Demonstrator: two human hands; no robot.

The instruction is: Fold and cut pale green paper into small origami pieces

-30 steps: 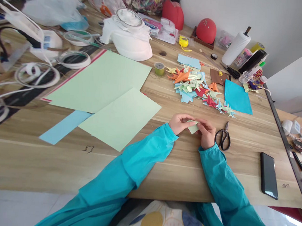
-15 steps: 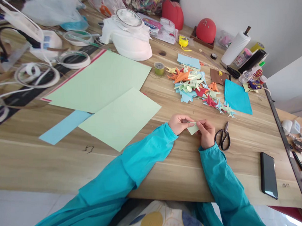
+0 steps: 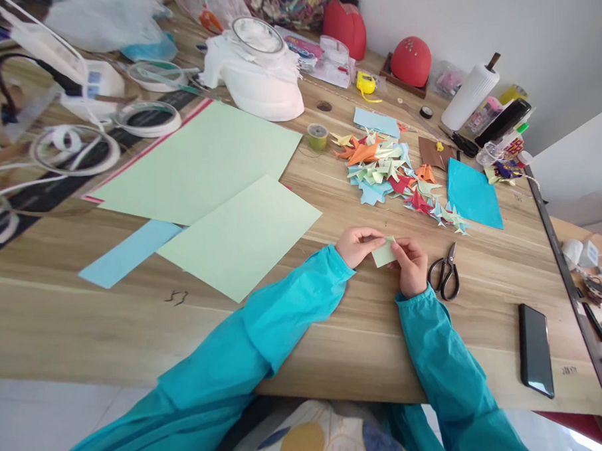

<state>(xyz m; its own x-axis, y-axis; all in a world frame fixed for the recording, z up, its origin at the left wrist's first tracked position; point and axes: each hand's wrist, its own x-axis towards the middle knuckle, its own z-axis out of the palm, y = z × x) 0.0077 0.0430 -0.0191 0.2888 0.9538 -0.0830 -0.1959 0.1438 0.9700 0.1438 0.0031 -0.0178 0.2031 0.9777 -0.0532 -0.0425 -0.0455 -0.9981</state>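
Note:
A small pale green folded paper [image 3: 384, 254] is pinched between both hands just above the wooden table [image 3: 366, 336]. My left hand [image 3: 358, 244] grips its left edge with curled fingers. My right hand [image 3: 412, 266] holds the right side, thumb and fingers closed on it. Both arms wear teal sleeves. Black scissors [image 3: 445, 276] lie right next to my right hand. A pile of folded origami shapes [image 3: 389, 171] in several colours lies farther back.
Two large pale green sheets [image 3: 219, 189] and a light blue strip [image 3: 127, 253] lie to the left. A teal sheet [image 3: 472, 193] and a black phone [image 3: 534, 348] are on the right. Tape rolls [image 3: 147, 118], a white container [image 3: 259, 68] and red objects [image 3: 411, 60] crowd the back.
The small green paper has been turned a little between the fingers, showing more of its face. Hands and arms stay in the same place.

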